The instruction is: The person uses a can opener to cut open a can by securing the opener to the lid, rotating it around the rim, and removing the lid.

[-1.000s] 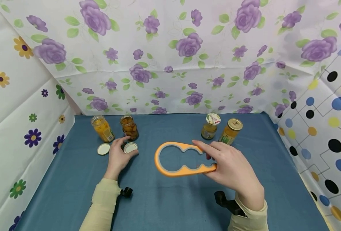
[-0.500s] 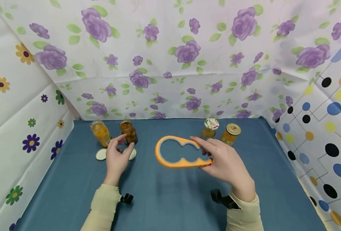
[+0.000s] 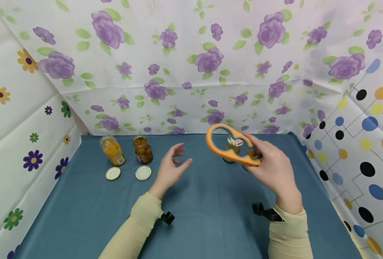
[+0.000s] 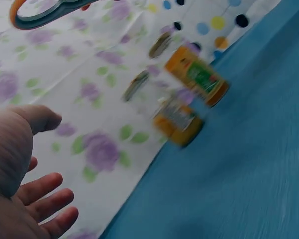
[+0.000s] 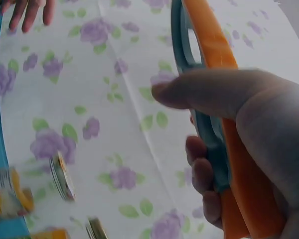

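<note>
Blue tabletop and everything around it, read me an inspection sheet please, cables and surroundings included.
Surface: blue cloth, lightly creased.
Job's things: orange tool, held above the cloth; yellow jar and brown jar, both uncapped, with a left lid and a right lid lying before them; white-lidded jar and green-labelled jar, both capped.
Clutter: nothing seen.
Grippers: left hand holds nothing; right hand grips the tool.
Cables: nothing seen.
Surroundings: purple-flowered sheet behind, dotted sheet at right.

Orange opener (image 3: 231, 155), purple-flowered backdrop (image 3: 191, 104)
</note>
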The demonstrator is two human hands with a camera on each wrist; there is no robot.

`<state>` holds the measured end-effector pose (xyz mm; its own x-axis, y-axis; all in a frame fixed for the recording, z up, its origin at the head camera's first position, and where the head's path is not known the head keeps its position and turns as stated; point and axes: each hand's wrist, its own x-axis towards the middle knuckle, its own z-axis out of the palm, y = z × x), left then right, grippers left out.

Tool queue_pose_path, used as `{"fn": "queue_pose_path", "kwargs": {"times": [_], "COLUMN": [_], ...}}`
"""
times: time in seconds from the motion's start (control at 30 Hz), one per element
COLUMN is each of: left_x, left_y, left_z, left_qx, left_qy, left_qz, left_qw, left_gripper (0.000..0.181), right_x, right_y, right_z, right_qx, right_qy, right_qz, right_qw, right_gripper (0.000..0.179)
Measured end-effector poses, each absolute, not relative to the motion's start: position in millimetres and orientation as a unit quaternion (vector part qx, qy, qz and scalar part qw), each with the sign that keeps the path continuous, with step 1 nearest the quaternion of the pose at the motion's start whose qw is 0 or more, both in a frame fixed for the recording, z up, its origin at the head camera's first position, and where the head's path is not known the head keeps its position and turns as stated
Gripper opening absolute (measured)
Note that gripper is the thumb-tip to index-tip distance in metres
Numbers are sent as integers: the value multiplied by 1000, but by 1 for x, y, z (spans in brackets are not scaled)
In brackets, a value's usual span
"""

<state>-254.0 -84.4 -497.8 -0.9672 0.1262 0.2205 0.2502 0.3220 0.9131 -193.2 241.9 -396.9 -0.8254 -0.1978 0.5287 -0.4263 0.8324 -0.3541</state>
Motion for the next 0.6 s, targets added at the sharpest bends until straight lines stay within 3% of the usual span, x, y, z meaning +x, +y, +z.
{"fn": "queue_pose_path", "kwargs": {"times": [0.33,0.6], "left_x": [-289,-308], "left_y": [7,57], "left_z": [-507,-527], "left_qx": [-140,-131], "left_qy": [-791,-819], "left_qz": [-592,-551], "left_qw": [-60,-90], "left_gripper": [87,96], "right_x": [-190,-188], "right_y": [271,272], "right_z": [-399,-403], "right_qx": [111,112], "right_qy": [-942,-933], "right_qz": [229,248], "right_qw": [220,237], "right_gripper": [72,73]}}
